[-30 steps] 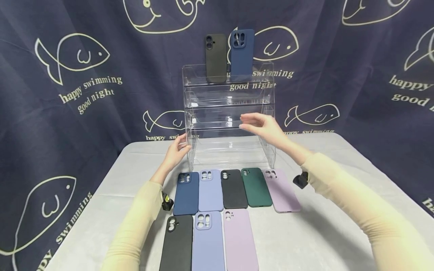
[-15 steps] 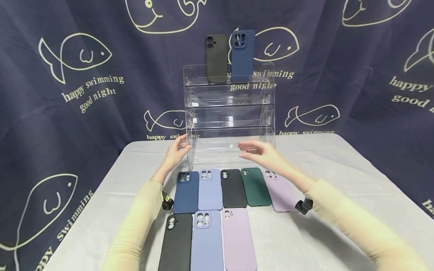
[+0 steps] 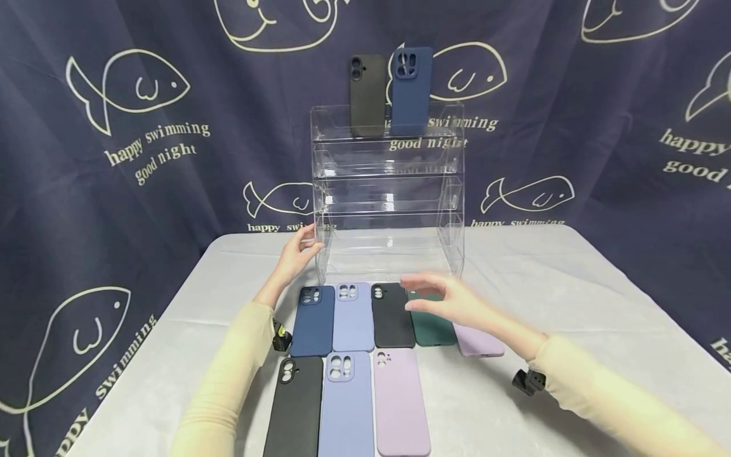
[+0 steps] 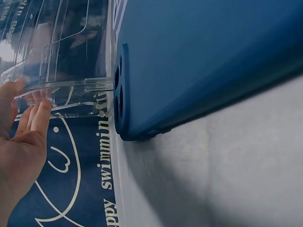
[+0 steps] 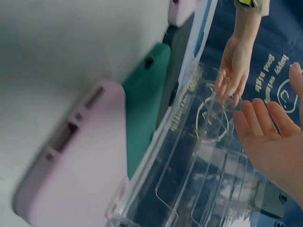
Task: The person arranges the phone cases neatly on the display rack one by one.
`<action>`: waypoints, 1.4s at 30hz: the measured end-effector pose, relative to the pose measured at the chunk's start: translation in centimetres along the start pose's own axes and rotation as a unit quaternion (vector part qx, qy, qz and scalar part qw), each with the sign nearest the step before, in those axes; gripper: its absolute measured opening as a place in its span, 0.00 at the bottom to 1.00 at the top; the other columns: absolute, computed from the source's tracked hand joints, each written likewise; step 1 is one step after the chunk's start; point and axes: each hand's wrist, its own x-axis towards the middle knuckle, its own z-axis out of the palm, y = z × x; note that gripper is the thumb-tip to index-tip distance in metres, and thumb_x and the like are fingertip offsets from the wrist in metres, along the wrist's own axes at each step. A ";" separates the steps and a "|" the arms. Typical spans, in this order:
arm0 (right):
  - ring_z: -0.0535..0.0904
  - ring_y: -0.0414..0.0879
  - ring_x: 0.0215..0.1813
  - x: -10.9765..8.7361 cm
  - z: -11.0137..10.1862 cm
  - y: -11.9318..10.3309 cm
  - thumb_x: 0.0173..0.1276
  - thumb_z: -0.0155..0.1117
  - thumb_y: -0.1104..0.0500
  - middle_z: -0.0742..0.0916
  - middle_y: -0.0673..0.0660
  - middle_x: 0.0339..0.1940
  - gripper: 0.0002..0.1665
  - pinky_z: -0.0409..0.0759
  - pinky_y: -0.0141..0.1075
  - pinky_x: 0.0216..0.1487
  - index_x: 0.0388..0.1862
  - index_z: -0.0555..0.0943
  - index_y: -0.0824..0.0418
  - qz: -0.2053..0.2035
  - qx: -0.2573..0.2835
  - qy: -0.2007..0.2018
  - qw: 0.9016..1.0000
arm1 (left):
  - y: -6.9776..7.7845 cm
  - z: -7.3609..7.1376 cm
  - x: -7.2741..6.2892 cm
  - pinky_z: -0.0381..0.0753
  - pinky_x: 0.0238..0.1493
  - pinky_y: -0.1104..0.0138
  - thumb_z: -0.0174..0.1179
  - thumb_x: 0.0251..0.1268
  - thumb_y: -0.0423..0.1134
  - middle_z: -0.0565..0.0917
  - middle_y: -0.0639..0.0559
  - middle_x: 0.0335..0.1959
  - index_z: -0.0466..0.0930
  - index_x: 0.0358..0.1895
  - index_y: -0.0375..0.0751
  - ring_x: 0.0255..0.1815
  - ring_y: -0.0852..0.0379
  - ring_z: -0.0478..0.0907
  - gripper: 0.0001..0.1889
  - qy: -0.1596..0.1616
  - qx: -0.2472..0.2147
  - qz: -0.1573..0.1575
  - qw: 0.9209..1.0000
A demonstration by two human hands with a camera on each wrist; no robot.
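Observation:
My left hand (image 3: 294, 255) grips the left side of a clear tiered display rack (image 3: 388, 211), thumb at the front edge and fingers on the outer side. In the left wrist view, thumb and fingers close about the clear side panel (image 4: 71, 87). My right hand (image 3: 447, 298) holds nothing; its fingers are spread from the thumb over a green phone case (image 3: 435, 329), overlapping a light purple phone case (image 3: 481, 343) as well. Left of these lies a black phone case (image 3: 394, 317). On the rack's top tier stand a black phone case (image 3: 367, 95) and a blue phone case (image 3: 412, 92).
Also in the back row lie a dark blue phone case (image 3: 313, 322) and a periwinkle phone case (image 3: 353, 320). In front are a black case (image 3: 294, 406), a periwinkle case (image 3: 345, 412) and a light purple case (image 3: 401, 406). Behind the table (image 3: 542, 285) hangs a fish-patterned curtain (image 3: 228, 95).
My right hand has come down from in front of the rack's middle tiers to over the green and light purple cases. The left hand stays at the rack's side.

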 end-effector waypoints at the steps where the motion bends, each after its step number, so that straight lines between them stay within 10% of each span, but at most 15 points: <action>1: 0.79 0.50 0.57 -0.2 0.2 0.0 0.59 0.69 0.53 0.83 0.56 0.56 0.28 0.77 0.42 0.60 0.58 0.77 0.58 -0.005 -0.007 -0.005 1.000 | 0.0 0.0 0.0 0.73 0.63 0.53 0.58 0.65 0.36 0.70 0.33 0.60 0.58 0.70 0.39 0.61 0.38 0.71 0.31 0.000 0.004 -0.001 1.000; 10: 0.80 0.47 0.55 -2.0 2.3 0.4 0.60 0.67 0.49 0.82 0.55 0.56 0.28 0.78 0.37 0.59 0.58 0.76 0.56 -0.014 -0.027 -0.075 0.997 | 3.2 0.0 -1.4 0.73 0.62 0.49 0.56 0.65 0.30 0.70 0.26 0.57 0.58 0.69 0.31 0.59 0.32 0.71 0.29 -0.003 0.000 -0.007 1.000; 22: 0.81 0.56 0.50 -3.1 3.8 1.4 0.62 0.66 0.56 0.84 0.64 0.50 0.25 0.81 0.42 0.54 0.53 0.77 0.70 -0.050 0.016 -0.163 0.985 | -0.1 0.2 0.0 0.75 0.61 0.54 0.58 0.65 0.37 0.73 0.31 0.57 0.59 0.70 0.40 0.57 0.37 0.74 0.31 0.012 0.021 -0.007 1.000; 42: 0.80 0.55 0.49 -4.1 4.1 1.5 0.61 0.67 0.56 0.84 0.63 0.47 0.23 0.83 0.40 0.51 0.51 0.78 0.69 -0.049 0.014 -0.157 0.986 | -0.2 0.0 -0.5 0.76 0.61 0.54 0.58 0.65 0.36 0.71 0.31 0.61 0.58 0.71 0.40 0.59 0.36 0.73 0.32 -0.007 0.006 -0.006 1.000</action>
